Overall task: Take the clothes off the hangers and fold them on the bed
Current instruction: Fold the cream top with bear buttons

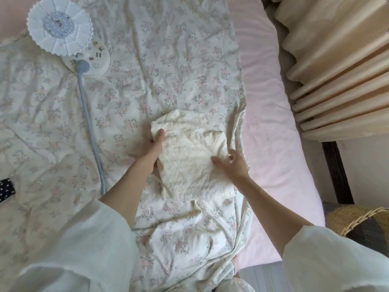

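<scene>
A cream, textured garment lies folded into a rough rectangle on the floral quilt in the middle of the bed. My left hand grips its left edge, thumb on top and fingers tucked under the fabric. My right hand lies on the garment's right side with its fingers spread and fairly straight, pressing the cloth down. No hanger is in view.
A white desk lamp with a round base and a long grey neck lies on the quilt to the left. A dark polka-dot item peeks in at the left edge. Pink sheet, beige curtains and a wicker basket are on the right.
</scene>
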Demonstrator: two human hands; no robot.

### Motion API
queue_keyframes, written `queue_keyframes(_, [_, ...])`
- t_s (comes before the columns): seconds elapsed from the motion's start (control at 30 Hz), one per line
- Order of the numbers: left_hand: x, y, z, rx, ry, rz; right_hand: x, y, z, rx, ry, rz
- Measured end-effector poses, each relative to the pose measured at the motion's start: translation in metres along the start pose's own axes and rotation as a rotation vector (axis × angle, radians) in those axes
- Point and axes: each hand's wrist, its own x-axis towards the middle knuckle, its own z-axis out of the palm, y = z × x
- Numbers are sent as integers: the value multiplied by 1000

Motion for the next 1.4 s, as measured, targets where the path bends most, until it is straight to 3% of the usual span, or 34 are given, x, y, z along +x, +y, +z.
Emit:
queue_keyframes(0.1, [-2,-9,-3,-127,-278,-77,-1,2,3,-26,12,15])
queue_keyframes(0.2, [-17,-13,-4,-92,-543,-8,2,-3,8,30,24,195])
queue_keyframes(0.33, [-30,-18,4,-201,-527,11,-9,-2,5,227,100,214])
queue_keyframes(0.47, [-55,-12,4,-347,-530,52,-25,-2,-5,388,63,192])
queue_keyframes(0.53, [-71,-6,3,-376,-555,72,-36,2,-17,529,-43,190])
queue_keyframes(0.67, [-98,4,4,-386,-610,89,-65,19,-46,900,-409,199])
queue_keyframes(0.73, [-112,9,11,-338,-642,99,-78,34,-57,971,-449,214])
queue_keyframes(1.07, [-193,2,132,18,-773,60,-139,154,-133,1165,68,148])
queue_keyframes(1.23, [-254,-25,257,247,-847,89,-179,262,-193,1263,257,195])
queue_keyframes(1.4, [-300,-65,383,296,-861,89,-202,371,-248,1340,412,253])
